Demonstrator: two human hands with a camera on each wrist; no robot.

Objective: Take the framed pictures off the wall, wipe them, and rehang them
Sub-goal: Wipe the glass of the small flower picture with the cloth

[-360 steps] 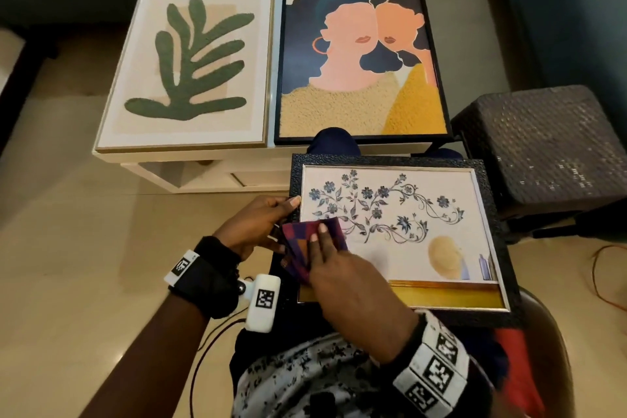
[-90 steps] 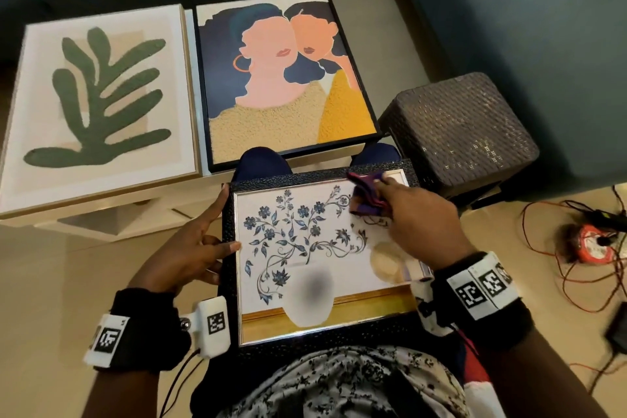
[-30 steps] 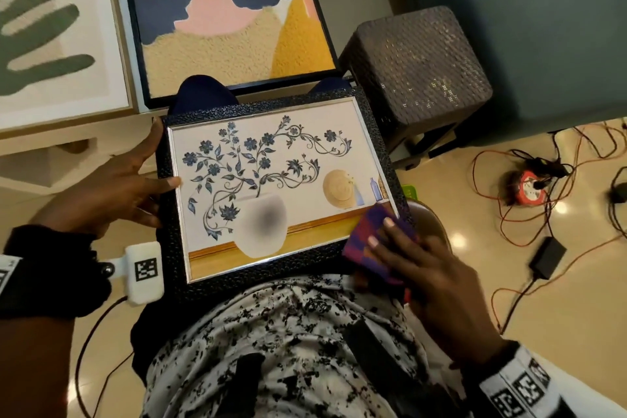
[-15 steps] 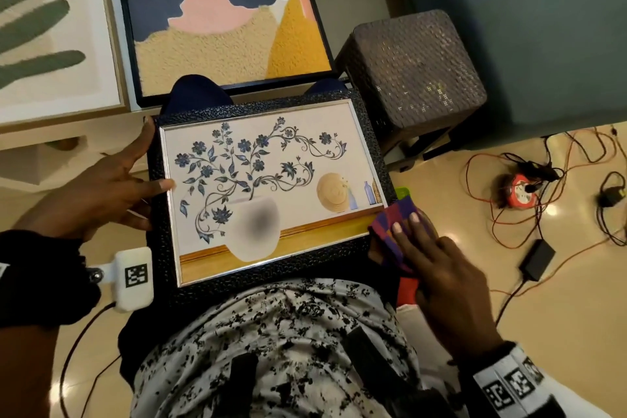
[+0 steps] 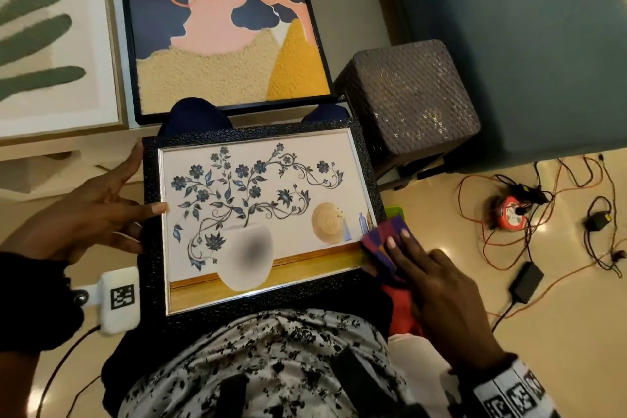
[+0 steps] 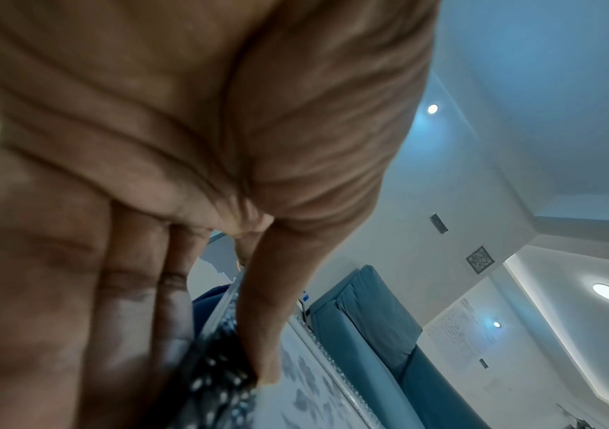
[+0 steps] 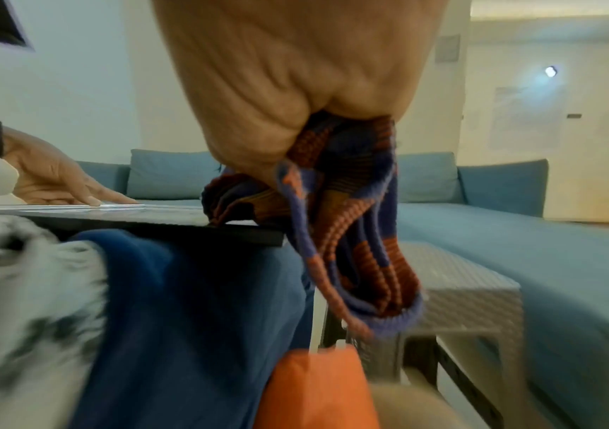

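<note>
A floral picture (image 5: pixel 291 159) in a black textured frame lies flat on my lap. My left hand (image 5: pixel 135 204) rests at its left edge with straight fingers; the thumb (image 6: pixel 259 333) lies across the frame onto the glass. My right hand (image 5: pixel 407 248) holds a purple and orange cloth (image 5: pixel 380 237) on the frame's lower right corner. In the right wrist view the cloth (image 7: pixel 354 232) is bunched under the palm and hangs off the corner of the frame (image 7: pixel 156 226).
Two larger pictures lie on a low white table (image 5: pixel 61 142) ahead: a green leaf print (image 5: pixel 51 44) and a two-faces portrait (image 5: pixel 230 44). A woven stool (image 5: pixel 407 95) and a teal sofa (image 5: pixel 509 27) stand to the right. Cables, a red reel (image 5: pixel 512 214) and an adapter (image 5: pixel 526 282) lie on the floor.
My right hand has slid the cloth from the frame's bottom right edge up onto its right corner; three seconds ago it wiped the upper right glass. The left hand stays at the left edge.
</note>
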